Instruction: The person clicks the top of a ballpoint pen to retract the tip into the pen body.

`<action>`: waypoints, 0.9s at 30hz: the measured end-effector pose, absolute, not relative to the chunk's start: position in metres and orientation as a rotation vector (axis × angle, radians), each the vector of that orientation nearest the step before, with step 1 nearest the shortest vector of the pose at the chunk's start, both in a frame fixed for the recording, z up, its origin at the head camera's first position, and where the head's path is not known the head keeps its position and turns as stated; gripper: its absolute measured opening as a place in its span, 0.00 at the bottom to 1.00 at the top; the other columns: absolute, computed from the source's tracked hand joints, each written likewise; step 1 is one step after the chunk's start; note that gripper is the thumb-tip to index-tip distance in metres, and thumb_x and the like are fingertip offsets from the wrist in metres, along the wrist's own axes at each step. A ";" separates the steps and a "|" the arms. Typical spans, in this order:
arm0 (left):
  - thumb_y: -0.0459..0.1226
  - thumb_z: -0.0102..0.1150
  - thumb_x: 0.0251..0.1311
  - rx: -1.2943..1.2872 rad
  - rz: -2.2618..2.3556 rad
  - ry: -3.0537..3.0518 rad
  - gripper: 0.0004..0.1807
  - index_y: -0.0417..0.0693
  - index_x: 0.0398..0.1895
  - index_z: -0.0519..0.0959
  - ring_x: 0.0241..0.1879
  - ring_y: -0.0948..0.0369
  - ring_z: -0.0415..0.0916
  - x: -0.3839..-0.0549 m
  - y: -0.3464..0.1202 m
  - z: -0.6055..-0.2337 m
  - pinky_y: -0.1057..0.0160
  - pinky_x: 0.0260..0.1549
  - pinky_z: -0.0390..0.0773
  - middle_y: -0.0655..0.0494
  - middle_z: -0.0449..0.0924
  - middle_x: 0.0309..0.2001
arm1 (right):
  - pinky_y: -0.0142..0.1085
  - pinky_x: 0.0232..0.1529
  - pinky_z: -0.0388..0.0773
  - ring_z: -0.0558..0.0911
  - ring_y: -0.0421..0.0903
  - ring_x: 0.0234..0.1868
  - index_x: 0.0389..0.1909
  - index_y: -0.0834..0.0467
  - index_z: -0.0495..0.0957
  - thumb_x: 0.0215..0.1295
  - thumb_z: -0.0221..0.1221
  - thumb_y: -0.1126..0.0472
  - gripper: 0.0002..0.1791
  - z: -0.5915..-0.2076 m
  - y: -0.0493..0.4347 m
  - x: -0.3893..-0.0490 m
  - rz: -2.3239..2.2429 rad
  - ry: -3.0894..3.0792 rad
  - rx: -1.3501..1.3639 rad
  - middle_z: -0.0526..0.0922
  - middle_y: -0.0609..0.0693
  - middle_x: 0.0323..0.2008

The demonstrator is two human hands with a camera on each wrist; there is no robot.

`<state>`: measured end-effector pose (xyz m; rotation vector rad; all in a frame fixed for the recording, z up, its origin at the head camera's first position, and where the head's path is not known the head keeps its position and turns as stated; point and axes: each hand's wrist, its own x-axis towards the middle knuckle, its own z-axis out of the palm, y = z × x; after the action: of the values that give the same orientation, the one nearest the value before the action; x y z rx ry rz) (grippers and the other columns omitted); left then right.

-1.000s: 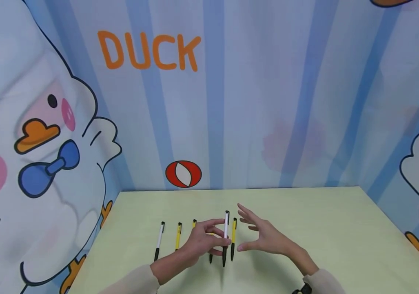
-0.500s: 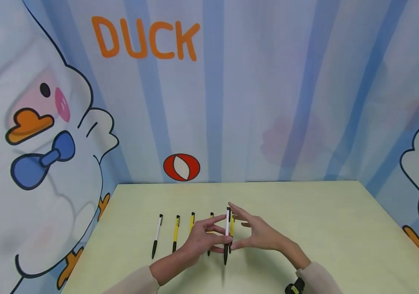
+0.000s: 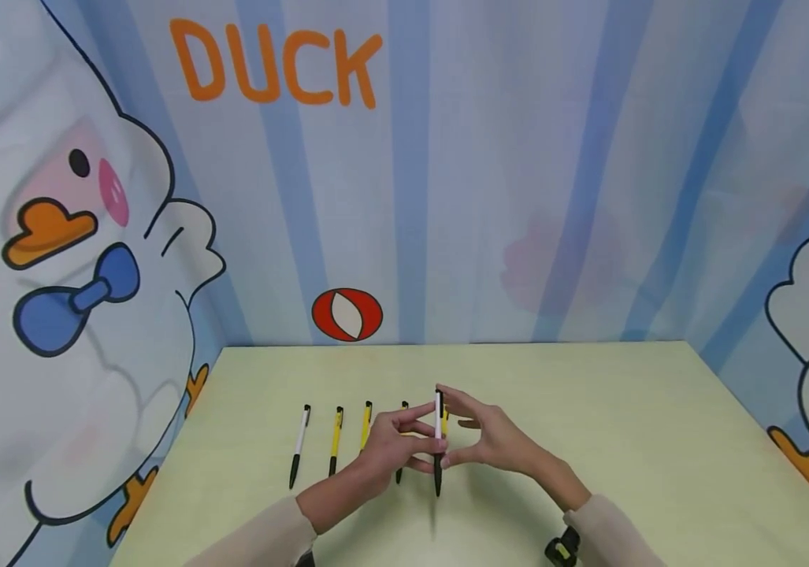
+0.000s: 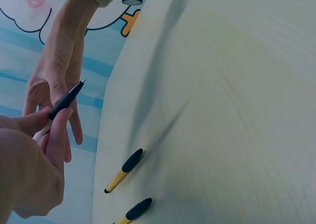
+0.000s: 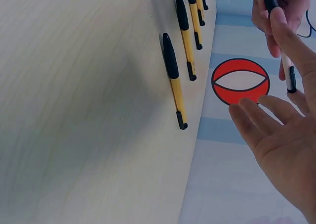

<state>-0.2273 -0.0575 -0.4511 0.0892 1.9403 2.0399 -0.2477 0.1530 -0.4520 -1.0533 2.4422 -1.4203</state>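
Observation:
My left hand [image 3: 397, 447] pinches a white ballpoint pen [image 3: 438, 477] with a black grip between thumb and fingers. The pen is nearly upright above the table, tip down. My right hand [image 3: 499, 441] is spread at the pen's right side, its index fingertip at the black top end and its thumb near the black grip. In the right wrist view, the right fingers [image 5: 276, 130] are loosely bent, not wrapped round the pen. Behind the hands lies a yellow pen [image 5: 177, 95] with a black grip, partly hidden in the head view.
Several pens lie in a row on the pale table [image 3: 588, 425]: a white pen [image 3: 301, 442] at the left end, then yellow pens [image 3: 336, 437]. A duck-printed curtain [image 3: 475, 197] stands behind the table's far edge.
My right hand has moved left to the pen, index fingertip reaching its top end. The left hand keeps its pinch on the pen. The head view has tilted slightly down.

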 end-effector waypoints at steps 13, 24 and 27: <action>0.30 0.72 0.59 0.138 2.022 2.038 0.35 0.53 0.71 0.74 0.36 0.60 0.89 -0.231 -0.050 -0.446 0.57 0.34 0.90 0.47 0.82 0.44 | 0.59 0.66 0.76 0.68 0.68 0.73 0.82 0.59 0.44 0.67 0.67 0.57 0.52 -0.447 0.170 -0.251 -1.297 2.508 -1.081 0.56 0.68 0.78; 0.30 0.72 0.59 0.063 2.007 2.084 0.36 0.50 0.72 0.73 0.33 0.64 0.85 -0.234 -0.049 -0.446 0.57 0.33 0.90 0.49 0.79 0.41 | 0.55 0.64 0.78 0.70 0.66 0.72 0.81 0.59 0.53 0.72 0.62 0.54 0.42 -0.445 0.214 -0.243 -1.253 2.682 -0.936 0.64 0.67 0.75; 0.29 0.71 0.59 0.045 2.004 2.082 0.36 0.49 0.72 0.73 0.33 0.64 0.86 -0.235 -0.049 -0.449 0.59 0.33 0.90 0.49 0.79 0.40 | 0.53 0.64 0.79 0.70 0.66 0.71 0.80 0.59 0.54 0.73 0.62 0.55 0.42 -0.446 0.228 -0.241 -1.256 2.708 -0.919 0.64 0.67 0.75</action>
<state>-0.2346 -0.0485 -0.4490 0.0445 2.0822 2.0036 -0.2415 0.2281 -0.4462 -0.9187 2.7081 -1.2565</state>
